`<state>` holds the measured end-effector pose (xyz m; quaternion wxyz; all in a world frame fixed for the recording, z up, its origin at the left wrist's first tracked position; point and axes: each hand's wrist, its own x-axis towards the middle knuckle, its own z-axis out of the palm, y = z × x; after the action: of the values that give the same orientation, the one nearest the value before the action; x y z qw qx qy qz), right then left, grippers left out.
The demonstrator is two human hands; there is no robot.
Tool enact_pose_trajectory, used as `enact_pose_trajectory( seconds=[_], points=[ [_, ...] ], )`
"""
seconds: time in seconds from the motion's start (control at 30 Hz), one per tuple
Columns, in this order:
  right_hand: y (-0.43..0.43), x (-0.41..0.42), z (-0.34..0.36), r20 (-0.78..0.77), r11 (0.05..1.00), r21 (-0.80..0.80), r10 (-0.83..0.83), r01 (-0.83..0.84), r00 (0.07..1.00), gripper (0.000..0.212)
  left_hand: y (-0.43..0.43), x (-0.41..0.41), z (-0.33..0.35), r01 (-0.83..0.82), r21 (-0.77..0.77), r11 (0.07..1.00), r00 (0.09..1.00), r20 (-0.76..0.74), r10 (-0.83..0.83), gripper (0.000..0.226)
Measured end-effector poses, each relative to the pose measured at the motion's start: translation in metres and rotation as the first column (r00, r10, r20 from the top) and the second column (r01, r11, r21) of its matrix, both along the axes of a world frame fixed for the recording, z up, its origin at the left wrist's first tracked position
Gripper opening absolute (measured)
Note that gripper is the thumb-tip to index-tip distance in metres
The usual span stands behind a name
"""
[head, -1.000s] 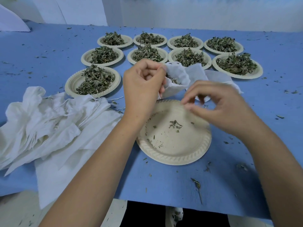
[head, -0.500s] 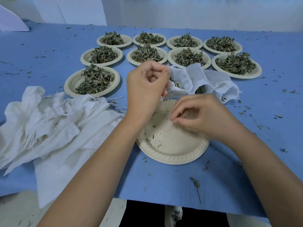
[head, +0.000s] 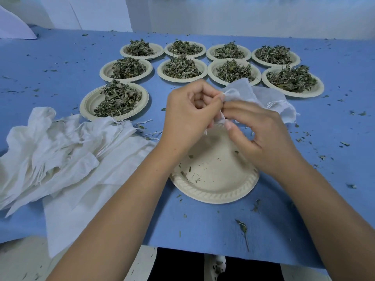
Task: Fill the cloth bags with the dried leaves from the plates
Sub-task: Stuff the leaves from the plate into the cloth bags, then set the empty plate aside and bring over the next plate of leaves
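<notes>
Left hand [head: 188, 116] and right hand [head: 261, 138] are now meeting at the mouth of the cloth bag [head: 261, 96], centre frame. Sweeping left to right:

At the left edge, spare bags [head: 60, 149] are lying in a heap, neither hand touching them. Nine full plates [head: 90, 102] of dried leaves [head: 118, 98] are waiting across the upper middle.

Your left hand is holding station, same spot as a second ago. Its fingers are curling, thumb and forefinger pinching the bag's rim.

Below the hands, the near plate [head: 213, 196] is sitting on the blue table [head: 203, 224], down to crumbs. The small clump that was lying mid-plate a second ago isn't showing any more.

Your right hand is the change. Half a second ago it was down on that plate pinching scraps. Now it's pressing up against your left fingertips, fingers curled, pinching a bit of white. Cloth or cord, I can't tell.

The bag body is trailing off to the right of the hands, lying on the table just below the full plates. Its mouth is no longer gaping.

I'm reading this as the last pinch going in, or the closing starting. Either way this bag is nearly finishing, with nine plates remaining.
</notes>
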<state>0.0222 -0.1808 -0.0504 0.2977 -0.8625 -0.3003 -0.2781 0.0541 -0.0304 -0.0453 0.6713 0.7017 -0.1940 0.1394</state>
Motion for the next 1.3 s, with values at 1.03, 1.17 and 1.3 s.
enact_pose_trajectory(
  seconds=[1.03,1.17,1.3],
  points=[
    [0.008,0.059,-0.008,-0.272,0.880,-0.421,-0.352,0.218,0.896,0.023,0.053,0.062,-0.033,-0.463,0.850,0.251,0.583,0.079,0.809,0.032],
    [0.005,0.046,-0.006,-0.021,0.907,-0.248,-0.356,0.340,0.934,0.018,0.053,0.064,-0.034,-0.450,0.865,0.221,0.596,0.106,0.796,0.033],
    [0.012,0.046,-0.008,-0.152,0.883,-0.383,-0.348,0.269,0.925,0.037,0.054,0.064,-0.035,-0.411,0.881,0.233,0.654,0.108,0.749,0.025]
  ],
)
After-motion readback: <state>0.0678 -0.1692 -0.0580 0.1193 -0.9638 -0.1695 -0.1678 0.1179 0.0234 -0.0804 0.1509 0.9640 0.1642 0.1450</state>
